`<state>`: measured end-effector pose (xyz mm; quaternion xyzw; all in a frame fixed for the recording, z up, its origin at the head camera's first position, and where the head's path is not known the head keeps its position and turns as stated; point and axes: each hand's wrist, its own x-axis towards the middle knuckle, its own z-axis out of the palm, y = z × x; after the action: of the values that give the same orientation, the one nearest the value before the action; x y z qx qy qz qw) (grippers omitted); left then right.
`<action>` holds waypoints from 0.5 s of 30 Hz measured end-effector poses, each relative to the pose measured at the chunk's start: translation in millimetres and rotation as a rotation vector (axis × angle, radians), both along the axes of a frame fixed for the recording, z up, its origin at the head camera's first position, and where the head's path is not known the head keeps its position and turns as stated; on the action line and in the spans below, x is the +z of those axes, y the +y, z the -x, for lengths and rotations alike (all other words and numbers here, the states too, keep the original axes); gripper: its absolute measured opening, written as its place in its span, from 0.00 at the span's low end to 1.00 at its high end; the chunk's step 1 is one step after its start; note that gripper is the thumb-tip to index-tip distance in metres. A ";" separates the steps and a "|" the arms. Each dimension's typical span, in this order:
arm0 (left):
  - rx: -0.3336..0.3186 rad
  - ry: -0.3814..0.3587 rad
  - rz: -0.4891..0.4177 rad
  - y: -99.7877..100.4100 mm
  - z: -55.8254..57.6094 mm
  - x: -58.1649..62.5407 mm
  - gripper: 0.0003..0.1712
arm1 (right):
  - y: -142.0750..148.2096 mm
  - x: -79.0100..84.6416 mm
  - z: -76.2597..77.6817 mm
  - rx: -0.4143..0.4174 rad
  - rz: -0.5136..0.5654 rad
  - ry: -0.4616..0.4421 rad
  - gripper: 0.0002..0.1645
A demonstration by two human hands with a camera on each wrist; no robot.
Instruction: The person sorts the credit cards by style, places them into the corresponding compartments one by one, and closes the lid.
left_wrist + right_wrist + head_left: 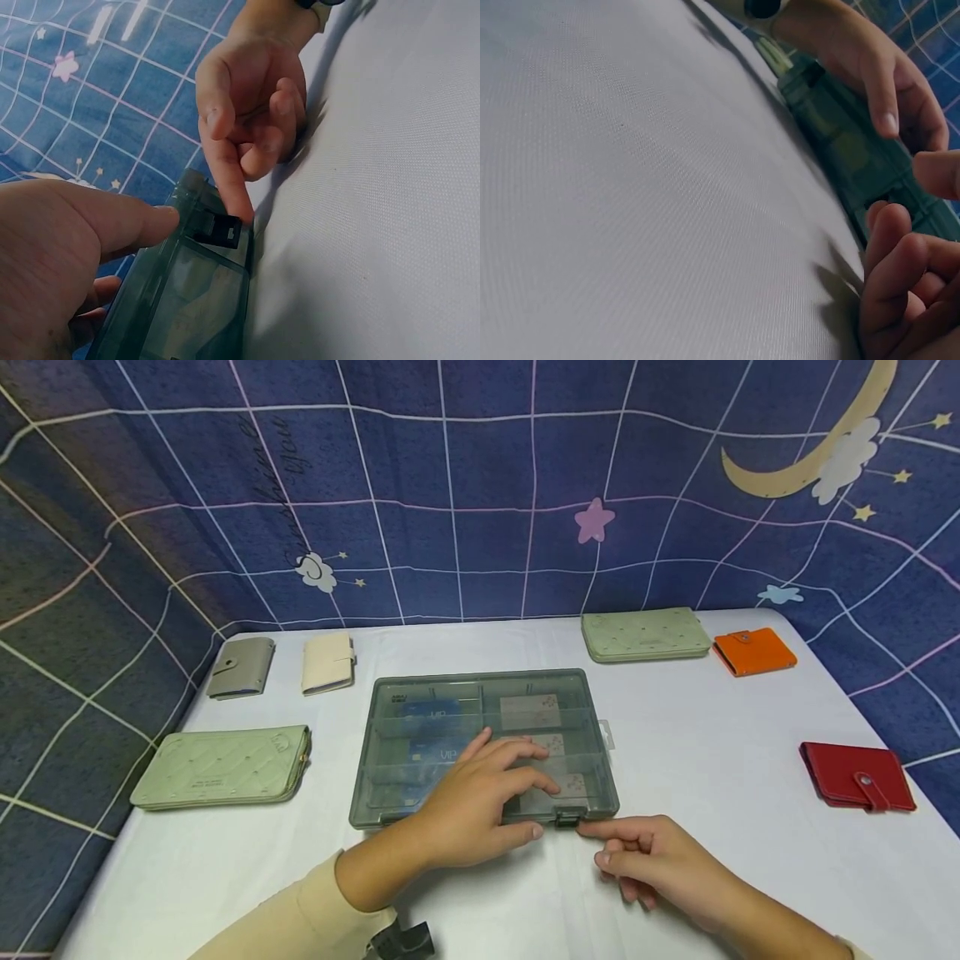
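Observation:
A translucent grey-green plastic box [382, 777], its lid down, lies on the white table. Blue cards marked VIP [432, 714] show through its left compartments, pale cards [529, 712] through the right ones. My left hand [480, 802] lies over the lid with fingers spread, its thumb by the front edge. At the front right corner is a dark latch [220, 229], which in the head view sits just left of my right index fingertip. That index finger is stretched straight to the latch's outer end; the other fingers of my right hand [660, 864] are loosely bent, holding nothing.
Left of the box are a green quilted wallet [221, 768], a grey card holder [242, 667] and a cream one [327, 663]. On the right lie another green wallet [645, 635], an orange holder [754, 651] and a red one [857, 776]. A patterned blue curtain [487, 468] stands behind.

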<state>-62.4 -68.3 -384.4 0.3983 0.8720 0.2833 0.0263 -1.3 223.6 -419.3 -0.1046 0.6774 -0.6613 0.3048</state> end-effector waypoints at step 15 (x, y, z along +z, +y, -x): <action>0.006 0.034 0.015 1.4 0.5 -0.2 0.30 | 5.5 -3.5 -0.6 -0.009 0.053 0.057 0.25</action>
<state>-62.9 -66.9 -384.6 0.4005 0.8755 0.2701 0.0134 -0.8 229.2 -422.9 -0.1287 0.6685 -0.6770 0.2796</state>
